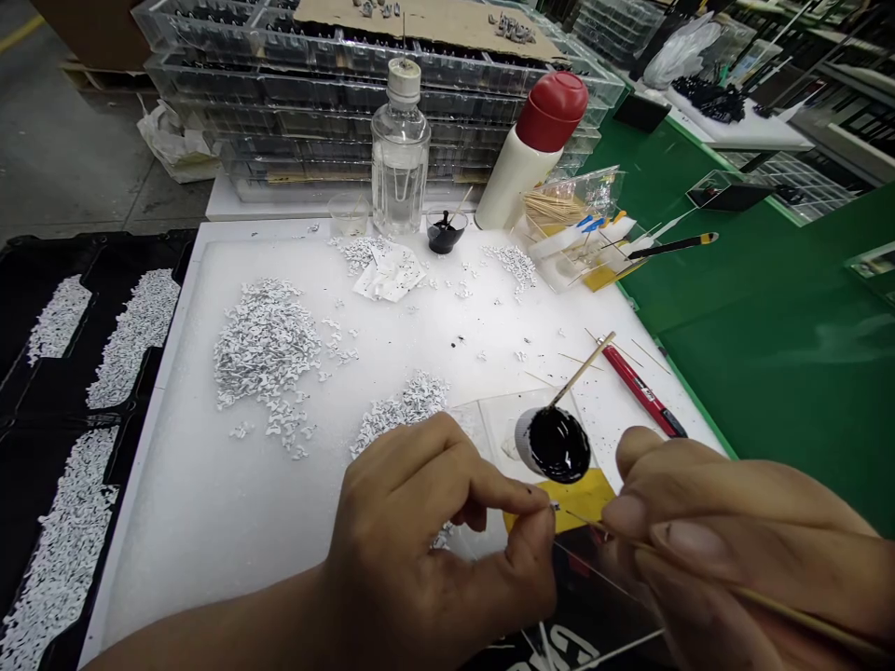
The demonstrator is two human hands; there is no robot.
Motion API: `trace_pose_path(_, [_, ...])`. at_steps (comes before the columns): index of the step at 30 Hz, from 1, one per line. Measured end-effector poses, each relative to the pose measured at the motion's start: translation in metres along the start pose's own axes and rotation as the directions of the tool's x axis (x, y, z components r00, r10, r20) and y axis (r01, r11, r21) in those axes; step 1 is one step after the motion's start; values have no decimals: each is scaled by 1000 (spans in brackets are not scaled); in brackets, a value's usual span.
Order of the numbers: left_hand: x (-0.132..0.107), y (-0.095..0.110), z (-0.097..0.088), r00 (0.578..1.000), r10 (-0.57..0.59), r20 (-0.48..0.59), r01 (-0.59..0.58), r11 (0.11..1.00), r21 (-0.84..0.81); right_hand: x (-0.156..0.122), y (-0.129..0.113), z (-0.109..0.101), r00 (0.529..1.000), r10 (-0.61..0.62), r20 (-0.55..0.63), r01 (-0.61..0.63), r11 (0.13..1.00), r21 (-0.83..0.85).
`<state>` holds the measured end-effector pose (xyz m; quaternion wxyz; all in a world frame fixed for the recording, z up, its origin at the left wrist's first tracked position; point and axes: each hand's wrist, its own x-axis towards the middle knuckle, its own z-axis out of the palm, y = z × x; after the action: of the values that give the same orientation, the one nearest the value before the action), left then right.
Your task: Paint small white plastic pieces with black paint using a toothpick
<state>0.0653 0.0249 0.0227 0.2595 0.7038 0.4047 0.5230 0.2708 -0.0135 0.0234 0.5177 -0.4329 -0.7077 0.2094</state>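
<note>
My left hand point(440, 531) pinches a tiny white part point(555, 506) between thumb and forefinger, low in the middle of the view. My right hand point(727, 540) grips a thin wooden stick point(790, 615) like a pen, its tip touching the pinched part. Just behind the fingertips sits a small cup of black paint point(557, 445) with a wooden stick point(584, 368) leaning in it. Piles of small white parts point(266, 349) lie on the white foam board point(210, 503).
A red pen point(643, 391) lies right of the cup. At the back stand a clear bottle point(400, 154), a white bottle with a red cap point(535, 149), a small black dish point(445, 233) and stacked clear trays point(294, 93). Black trays point(76, 373) hold more white parts at left. Green table point(769, 326) at right.
</note>
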Motion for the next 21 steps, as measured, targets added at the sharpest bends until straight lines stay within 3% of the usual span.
trace_pose_path(13, [1, 5, 1, 1000, -4, -5, 4, 1000, -5, 5, -1, -7, 1000, 13, 5, -13, 1000, 1])
trace_pose_path(16, [0, 5, 3, 1000, -7, -5, 7, 1000, 2, 15, 2, -15, 994, -38, 98, 42, 998, -37])
trace_pose_path(21, [0, 3, 2, 1000, -7, -2, 7, 1000, 7, 21, 6, -26, 935, -151, 321, 188, 979, -85])
